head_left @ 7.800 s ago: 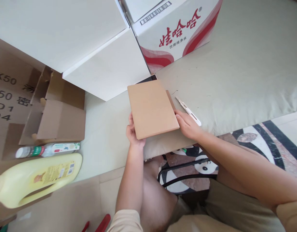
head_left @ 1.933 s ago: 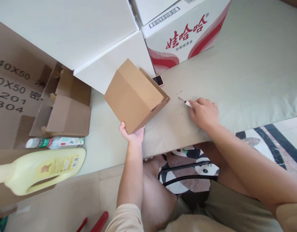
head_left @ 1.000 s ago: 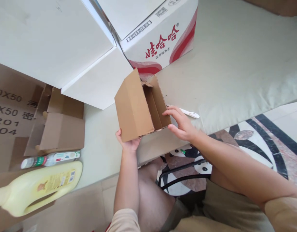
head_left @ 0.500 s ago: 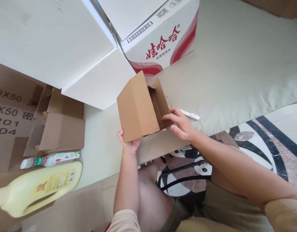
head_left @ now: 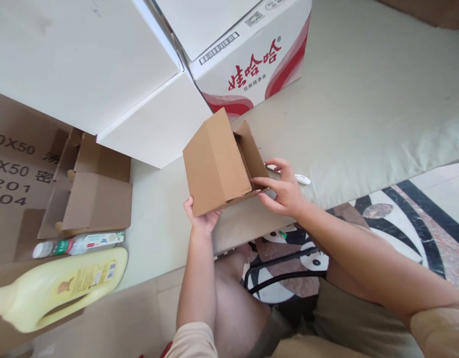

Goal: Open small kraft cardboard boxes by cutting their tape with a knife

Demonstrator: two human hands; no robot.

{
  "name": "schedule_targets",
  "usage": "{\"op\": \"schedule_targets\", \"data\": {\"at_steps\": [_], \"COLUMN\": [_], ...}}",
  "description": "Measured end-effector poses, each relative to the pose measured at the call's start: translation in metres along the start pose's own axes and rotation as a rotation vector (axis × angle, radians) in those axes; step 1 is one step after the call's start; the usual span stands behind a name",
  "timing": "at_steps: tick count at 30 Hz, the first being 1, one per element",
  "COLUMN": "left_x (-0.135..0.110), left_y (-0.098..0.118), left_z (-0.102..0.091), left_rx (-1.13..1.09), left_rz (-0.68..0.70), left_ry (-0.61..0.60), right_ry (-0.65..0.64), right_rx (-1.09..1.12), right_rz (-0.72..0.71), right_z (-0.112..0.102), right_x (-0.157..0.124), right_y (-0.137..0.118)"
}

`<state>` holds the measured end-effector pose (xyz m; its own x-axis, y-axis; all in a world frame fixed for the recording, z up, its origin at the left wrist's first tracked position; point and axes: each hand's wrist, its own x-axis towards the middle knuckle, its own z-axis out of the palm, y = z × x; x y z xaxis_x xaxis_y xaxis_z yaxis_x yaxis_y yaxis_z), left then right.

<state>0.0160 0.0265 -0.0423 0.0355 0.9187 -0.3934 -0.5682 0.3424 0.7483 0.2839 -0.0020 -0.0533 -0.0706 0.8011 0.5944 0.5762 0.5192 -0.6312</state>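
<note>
A small brown cardboard box point(head_left: 210, 169) is held up tilted over the pale green cloth, its open end facing right. My left hand point(head_left: 203, 219) grips its lower left corner, with the thumb on the outer face and the other fingers underneath, partly hidden. At the open end is my right hand point(head_left: 283, 191), fingers spread; one finger reaches into the opening by the side flap point(head_left: 253, 149), and the thumb rests near the lower edge. Behind the right fingers lies a white-handled tool point(head_left: 303, 179), mostly covered, its kind not clear.
White cartons point(head_left: 147, 114) and a red-and-white water carton point(head_left: 255, 69) stand behind. To the left are another open brown box point(head_left: 98, 201), a clear bottle point(head_left: 78, 244) and a pale yellow jug point(head_left: 72, 283). The cloth-covered surface point(head_left: 348, 99) ends at a front edge above my legs.
The box has tilted slightly and shifted a little right. My right fingers have spread wider and drawn partly out of the opening. My left hand keeps its hold.
</note>
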Motion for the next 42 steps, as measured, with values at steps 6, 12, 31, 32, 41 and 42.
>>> {"op": "schedule_targets", "data": {"at_steps": [6,12,31,32,41,42], "left_x": [0.0001,0.0003,0.0006,0.0006,-0.0002,-0.0001], "left_y": [-0.0004,-0.0004,-0.0025,-0.0026,-0.0038,-0.0041], "left_z": [0.0006,0.0028,0.0018,0.0014,0.0005,0.0001], "left_rx": [-0.007,0.006,0.021,0.018,0.018,0.019], "left_rz": [-0.007,0.002,0.015,0.015,0.006,0.007], "left_ry": [-0.011,0.002,0.016,0.015,-0.005,-0.003], "right_ry": [0.018,0.016,0.020,0.014,-0.030,-0.029], "right_rx": [-0.021,-0.009,-0.065,-0.063,-0.008,-0.001], "right_rz": [-0.123,-0.119,-0.099,-0.096,-0.066,-0.066], "right_z": [-0.0002,0.0001,-0.0008,-0.0008,-0.0020,-0.0021], "right_x": [0.0005,0.0004,0.0006,0.0004,0.0005,0.0005], "right_y": [-0.0020,0.0001,-0.0023,-0.0021,-0.0004,-0.0003]}}
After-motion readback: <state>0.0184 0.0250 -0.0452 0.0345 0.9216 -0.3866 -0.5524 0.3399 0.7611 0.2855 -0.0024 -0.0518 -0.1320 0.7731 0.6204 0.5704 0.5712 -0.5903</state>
